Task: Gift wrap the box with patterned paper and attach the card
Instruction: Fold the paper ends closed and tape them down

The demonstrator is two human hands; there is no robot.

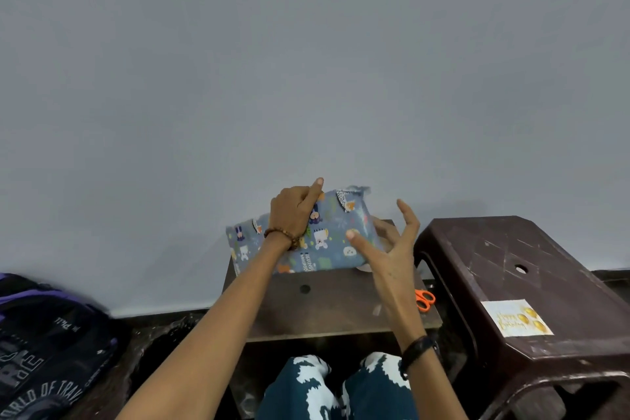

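Observation:
A box wrapped in blue cartoon-patterned paper (327, 235) stands tilted on the far part of a brown stool (327, 310) in front of me. My left hand (295, 211) rests on its upper left, fingers curled and the index finger pointing up over the top edge. My right hand (392, 242) hovers at the box's right end with fingers spread, thumb tip near the paper. A loose paper flap sticks up at the top right corner. The white card (516, 317) with gold balloons lies on a second, darker stool (531, 283) to the right.
Orange-handled scissors (424, 299) lie at the right edge of the stool in front of me, between the two stools. A dark backpack (44, 344) sits on the floor at the left. A plain grey wall stands right behind. My patterned trouser knees (341, 385) are below.

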